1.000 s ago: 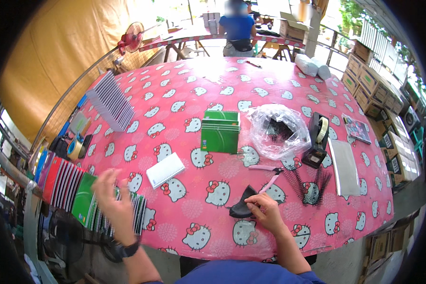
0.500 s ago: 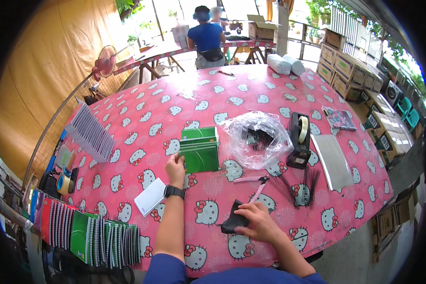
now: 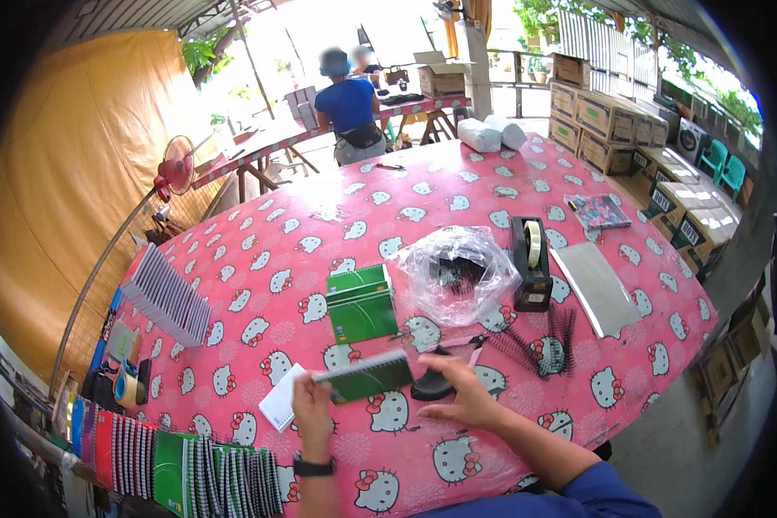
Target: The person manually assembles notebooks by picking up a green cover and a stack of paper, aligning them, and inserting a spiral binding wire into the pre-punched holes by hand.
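Note:
My left hand (image 3: 312,410) grips a green spiral notebook (image 3: 367,380) by its left end, holding it tilted above the table. Nothing shows in my right hand (image 3: 466,399); its thumb and fingers are apart, close to the notebook's right end. Beside those fingers lies a black object (image 3: 432,386), partly hidden, whose kind I cannot make out. Pink-handled pliers (image 3: 475,343) rest just beyond it. A small pile of green notebooks (image 3: 360,315) lies ahead of my left hand. A white ruled pad (image 3: 281,399) lies partly behind that hand.
Black spiral coils (image 3: 561,341), a clear plastic bag (image 3: 457,276), a tape dispenser (image 3: 532,263) and a grey sheet stack (image 3: 597,289) lie to the right. Spiral notebooks (image 3: 207,470) line the left edge, below a white stack (image 3: 166,298). A person (image 3: 350,108) is at a far table.
My left hand has lifted a green notebook off the pile and brought it nearer. My right hand has let go of the black object, which now lies on the table. The view has shifted slightly.

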Available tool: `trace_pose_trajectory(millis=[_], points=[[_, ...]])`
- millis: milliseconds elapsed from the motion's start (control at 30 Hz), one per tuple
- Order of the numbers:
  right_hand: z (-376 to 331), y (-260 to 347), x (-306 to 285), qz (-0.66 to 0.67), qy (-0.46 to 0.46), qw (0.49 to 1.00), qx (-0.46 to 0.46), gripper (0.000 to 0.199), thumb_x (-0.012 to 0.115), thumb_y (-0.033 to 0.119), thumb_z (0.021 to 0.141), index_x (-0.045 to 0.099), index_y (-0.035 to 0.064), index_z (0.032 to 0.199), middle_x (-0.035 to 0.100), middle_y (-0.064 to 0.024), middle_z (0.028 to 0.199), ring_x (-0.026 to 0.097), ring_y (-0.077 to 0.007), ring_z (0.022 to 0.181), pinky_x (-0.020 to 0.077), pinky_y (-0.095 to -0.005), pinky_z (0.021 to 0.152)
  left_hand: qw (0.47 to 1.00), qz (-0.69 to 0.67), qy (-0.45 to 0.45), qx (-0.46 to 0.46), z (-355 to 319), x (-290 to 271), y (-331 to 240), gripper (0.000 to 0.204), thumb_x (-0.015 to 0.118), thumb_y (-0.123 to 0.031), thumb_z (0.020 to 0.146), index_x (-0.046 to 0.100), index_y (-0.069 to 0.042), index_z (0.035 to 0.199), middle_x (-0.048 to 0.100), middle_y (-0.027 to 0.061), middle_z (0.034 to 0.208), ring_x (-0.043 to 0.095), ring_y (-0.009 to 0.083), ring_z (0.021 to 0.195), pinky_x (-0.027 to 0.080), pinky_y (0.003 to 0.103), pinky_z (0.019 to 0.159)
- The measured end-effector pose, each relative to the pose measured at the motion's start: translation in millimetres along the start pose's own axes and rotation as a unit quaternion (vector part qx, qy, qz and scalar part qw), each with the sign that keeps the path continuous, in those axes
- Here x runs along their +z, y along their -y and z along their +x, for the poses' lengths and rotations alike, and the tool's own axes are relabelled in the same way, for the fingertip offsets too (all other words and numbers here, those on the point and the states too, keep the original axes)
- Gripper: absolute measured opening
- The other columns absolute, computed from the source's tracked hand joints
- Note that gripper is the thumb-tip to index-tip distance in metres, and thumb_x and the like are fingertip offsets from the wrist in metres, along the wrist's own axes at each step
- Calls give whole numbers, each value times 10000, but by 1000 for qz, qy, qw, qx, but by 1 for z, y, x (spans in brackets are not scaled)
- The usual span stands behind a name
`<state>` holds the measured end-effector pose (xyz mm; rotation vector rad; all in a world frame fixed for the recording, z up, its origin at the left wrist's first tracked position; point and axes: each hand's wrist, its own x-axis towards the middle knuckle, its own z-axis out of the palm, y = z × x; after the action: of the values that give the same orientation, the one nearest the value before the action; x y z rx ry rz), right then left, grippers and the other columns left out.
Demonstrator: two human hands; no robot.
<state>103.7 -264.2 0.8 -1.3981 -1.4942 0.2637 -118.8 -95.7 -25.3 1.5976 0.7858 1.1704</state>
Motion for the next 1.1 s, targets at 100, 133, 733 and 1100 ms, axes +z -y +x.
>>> trace_pose_trajectory(millis=[100, 133, 733, 1100], points=[[-24, 6, 12, 184, 10, 974, 133, 469, 753, 141, 774, 541, -2, 1167, 614, -120, 1044, 597, -189, 987, 476, -321, 856, 989, -151, 10, -3, -48, 14, -7, 162, 572, -143, 937, 499, -32, 1030, 570, 36, 937, 525, 84, 822, 440, 227, 734], [-31, 6, 14, 212, 14, 956, 201, 363, 723, 86, 797, 568, -11, 1110, 633, -99, 981, 618, -164, 930, 502, -294, 804, 989, -149, 13, -8, -58, 13, -6, 162, 572, -143, 937, 499, -32, 1030, 570, 36, 937, 525, 84, 822, 440, 227, 734], [-29, -17, -41, 52, 145, 974, 166, 155, 690, 155, 774, 687, 44, 883, 645, -131, 798, 626, -284, 878, 493, -361, 777, 882, 301, 172, 318, -83, 74, -49, 301, 601, -5, 753, 696, -148, 1000, 676, -20, 923, 628, 131, 787, 387, 295, 727], [-24, -90, -56, -370, -20, 913, 168, 293, 741, 188, 692, 630, 54, 928, 594, -100, 954, 520, -272, 997, 453, -401, 828, 889, 290, 148, 323, -86, 83, -51, 236, 648, -24, 731, 720, -133, 927, 673, -15, 888, 606, 173, 798, 407, 310, 709]])
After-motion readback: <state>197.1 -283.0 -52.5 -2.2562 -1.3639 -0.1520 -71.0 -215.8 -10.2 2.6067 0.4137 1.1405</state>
